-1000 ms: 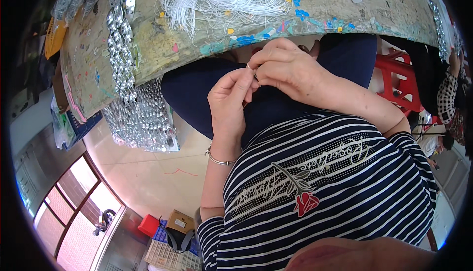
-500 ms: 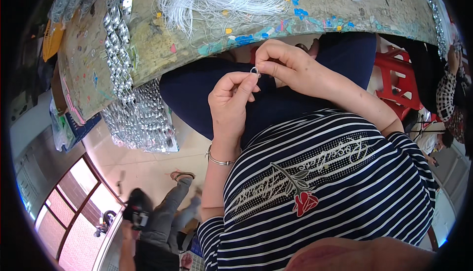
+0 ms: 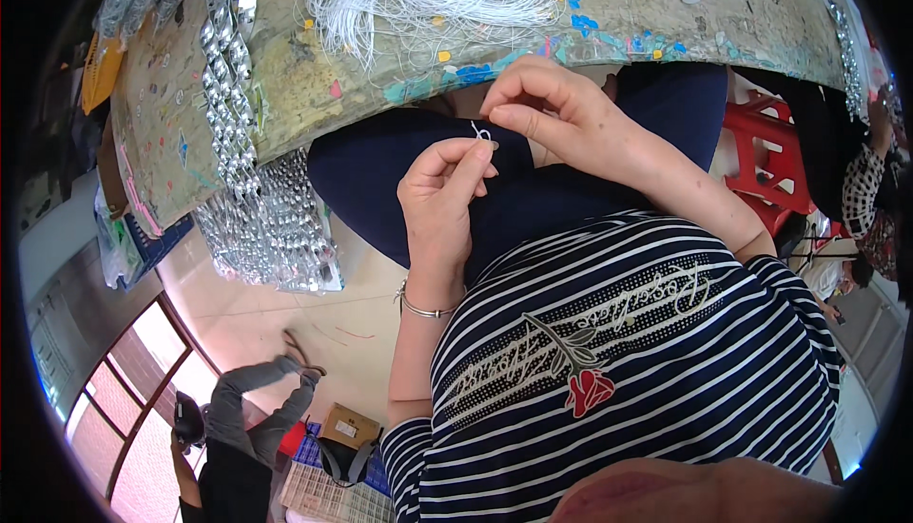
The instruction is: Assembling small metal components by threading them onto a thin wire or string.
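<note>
My left hand (image 3: 439, 185) is closed in a pinch over my lap, holding a short white string (image 3: 483, 133) between thumb and forefinger. A small loop and a short end of it stick up above the fingertips; the rest is hidden in the hand. Just above and to the right, my right hand (image 3: 552, 109) hovers with curled fingers, its thumb and forefinger slightly apart and nothing visible in them. On the table ahead lies a large bundle of white strings (image 3: 418, 0).
The worn table (image 3: 295, 95) has coloured scraps along its near edge. Twisted silvery strips (image 3: 228, 95) hang over its left side, with more silvery strips (image 3: 271, 228) below. A red plastic stool (image 3: 770, 152) stands at right. Another person (image 3: 238, 456) is behind me at lower left, near a cardboard box (image 3: 350, 425).
My right fingertips have come away from the string and lifted slightly, leaving its loop and end showing above my left hand. The person at lower left has moved further left.
</note>
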`<action>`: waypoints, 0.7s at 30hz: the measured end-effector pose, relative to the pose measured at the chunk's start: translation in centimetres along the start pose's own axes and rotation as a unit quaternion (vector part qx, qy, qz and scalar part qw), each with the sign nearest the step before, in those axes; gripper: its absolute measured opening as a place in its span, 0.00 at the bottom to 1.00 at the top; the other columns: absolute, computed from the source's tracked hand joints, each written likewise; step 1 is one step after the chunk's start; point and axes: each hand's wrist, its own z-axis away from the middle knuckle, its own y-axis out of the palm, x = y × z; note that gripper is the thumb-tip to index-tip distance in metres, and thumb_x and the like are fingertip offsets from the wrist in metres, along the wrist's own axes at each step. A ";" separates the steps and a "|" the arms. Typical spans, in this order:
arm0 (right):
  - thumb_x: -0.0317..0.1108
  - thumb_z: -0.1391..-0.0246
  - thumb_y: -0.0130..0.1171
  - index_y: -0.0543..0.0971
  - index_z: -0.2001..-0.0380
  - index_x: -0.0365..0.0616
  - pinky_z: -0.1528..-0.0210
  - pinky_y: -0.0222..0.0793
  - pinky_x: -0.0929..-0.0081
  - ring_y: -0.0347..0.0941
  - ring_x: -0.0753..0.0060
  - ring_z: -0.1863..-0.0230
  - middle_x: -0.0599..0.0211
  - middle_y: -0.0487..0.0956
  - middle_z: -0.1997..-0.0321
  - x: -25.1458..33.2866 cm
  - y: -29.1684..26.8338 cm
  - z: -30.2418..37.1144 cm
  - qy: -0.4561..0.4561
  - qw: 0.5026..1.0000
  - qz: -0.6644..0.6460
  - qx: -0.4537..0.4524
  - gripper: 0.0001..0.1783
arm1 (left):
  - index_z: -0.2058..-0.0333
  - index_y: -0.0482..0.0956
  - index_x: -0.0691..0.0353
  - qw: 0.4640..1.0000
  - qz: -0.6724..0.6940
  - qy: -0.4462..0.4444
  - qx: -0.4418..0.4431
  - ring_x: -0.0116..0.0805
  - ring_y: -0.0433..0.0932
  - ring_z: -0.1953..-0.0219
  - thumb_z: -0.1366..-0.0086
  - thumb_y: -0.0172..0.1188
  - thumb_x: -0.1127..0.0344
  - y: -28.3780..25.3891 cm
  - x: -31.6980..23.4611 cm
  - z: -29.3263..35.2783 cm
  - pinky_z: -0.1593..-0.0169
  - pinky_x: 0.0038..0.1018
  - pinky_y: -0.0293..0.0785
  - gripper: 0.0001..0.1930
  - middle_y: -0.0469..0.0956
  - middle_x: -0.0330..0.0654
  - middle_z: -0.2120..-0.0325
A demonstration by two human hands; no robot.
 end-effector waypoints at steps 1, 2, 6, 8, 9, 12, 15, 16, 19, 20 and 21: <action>0.31 0.41 0.54 0.76 0.66 0.40 0.61 0.65 0.82 0.68 0.80 0.64 0.72 0.72 0.66 0.3 -0.1 0.2 -0.044 0.996 0.071 0.006 0.05 | 0.66 0.80 0.67 1.000 0.000 0.000 0.000 0.17 0.70 0.76 0.40 0.62 0.73 -0.1 0.2 0.0 0.72 0.13 0.64 0.04 0.78 0.36 0.75; 0.30 0.41 0.55 0.76 0.66 0.40 0.62 0.65 0.81 0.69 0.79 0.64 0.71 0.72 0.66 0.4 -0.2 0.4 -0.088 0.986 0.142 0.012 0.05 | 0.66 0.80 0.67 1.000 -0.012 0.016 -0.004 0.17 0.70 0.76 0.40 0.61 0.73 -0.2 0.4 0.0 0.72 0.13 0.64 0.04 0.78 0.36 0.75; 0.28 0.45 0.58 0.77 0.67 0.40 0.66 0.66 0.78 0.70 0.73 0.64 0.68 0.73 0.67 -0.3 0.0 0.7 -0.122 0.973 0.194 0.011 0.04 | 0.66 0.80 0.66 0.997 -0.057 0.057 0.007 0.16 0.71 0.75 0.39 0.61 0.74 0.1 0.4 0.1 0.72 0.13 0.65 0.04 0.78 0.36 0.75; 0.28 0.47 0.60 0.77 0.68 0.40 0.67 0.67 0.77 0.71 0.71 0.65 0.67 0.73 0.68 -0.4 0.1 0.7 -0.120 0.974 0.193 0.007 0.04 | 0.66 0.80 0.66 0.995 -0.068 0.066 0.004 0.17 0.71 0.75 0.39 0.60 0.74 0.2 0.4 0.1 0.71 0.13 0.66 0.04 0.78 0.36 0.75; 0.27 0.48 0.60 0.78 0.68 0.40 0.67 0.67 0.76 0.71 0.70 0.66 0.67 0.73 0.68 -0.2 0.0 0.7 -0.124 0.970 0.207 0.006 0.04 | 0.65 0.80 0.66 0.994 -0.080 0.075 0.002 0.17 0.71 0.75 0.39 0.60 0.73 0.3 0.4 0.1 0.71 0.13 0.66 0.04 0.78 0.36 0.75; 0.27 0.49 0.61 0.78 0.69 0.40 0.68 0.68 0.75 0.72 0.69 0.67 0.66 0.74 0.70 -0.3 0.1 0.6 -0.138 0.964 0.227 -0.001 0.04 | 0.65 0.80 0.66 0.991 -0.104 0.089 0.004 0.17 0.71 0.74 0.38 0.60 0.73 0.4 0.4 0.2 0.70 0.13 0.67 0.04 0.78 0.36 0.73; 0.26 0.50 0.62 0.78 0.69 0.40 0.70 0.68 0.74 0.73 0.67 0.69 0.66 0.73 0.70 -0.2 0.0 0.6 -0.149 0.958 0.245 -0.009 0.04 | 0.65 0.79 0.67 0.990 -0.110 0.088 0.004 0.18 0.72 0.74 0.38 0.59 0.74 0.5 0.5 0.2 0.69 0.14 0.69 0.04 0.78 0.37 0.72; 0.26 0.51 0.62 0.78 0.69 0.40 0.70 0.69 0.74 0.73 0.67 0.70 0.65 0.73 0.71 -0.2 0.0 0.6 -0.151 0.954 0.258 -0.011 0.05 | 0.65 0.79 0.67 0.990 -0.110 0.089 0.004 0.18 0.72 0.74 0.38 0.59 0.74 0.5 0.6 0.1 0.69 0.14 0.69 0.04 0.78 0.37 0.72; 0.25 0.53 0.63 0.78 0.70 0.40 0.71 0.69 0.72 0.73 0.66 0.71 0.66 0.73 0.71 0.0 -0.2 0.5 -0.162 0.945 0.285 -0.010 0.05 | 0.66 0.78 0.69 0.977 -0.162 0.142 0.006 0.19 0.73 0.73 0.39 0.59 0.75 0.4 1.1 0.0 0.68 0.16 0.70 0.04 0.77 0.38 0.73; 0.25 0.53 0.63 0.78 0.70 0.40 0.71 0.69 0.72 0.73 0.66 0.71 0.66 0.73 0.71 0.1 -0.1 0.5 -0.163 0.945 0.285 -0.011 0.05 | 0.66 0.78 0.69 0.964 -0.207 0.166 0.006 0.20 0.73 0.73 0.39 0.59 0.76 0.3 1.1 0.0 0.68 0.16 0.70 0.04 0.77 0.38 0.73; 0.25 0.54 0.63 0.78 0.71 0.40 0.71 0.69 0.72 0.73 0.66 0.71 0.66 0.73 0.72 0.2 0.0 0.4 -0.174 0.937 0.302 -0.006 0.06 | 0.66 0.78 0.70 0.949 -0.251 0.191 0.006 0.20 0.73 0.73 0.39 0.59 0.76 0.2 1.2 -0.1 0.68 0.17 0.71 0.04 0.77 0.38 0.74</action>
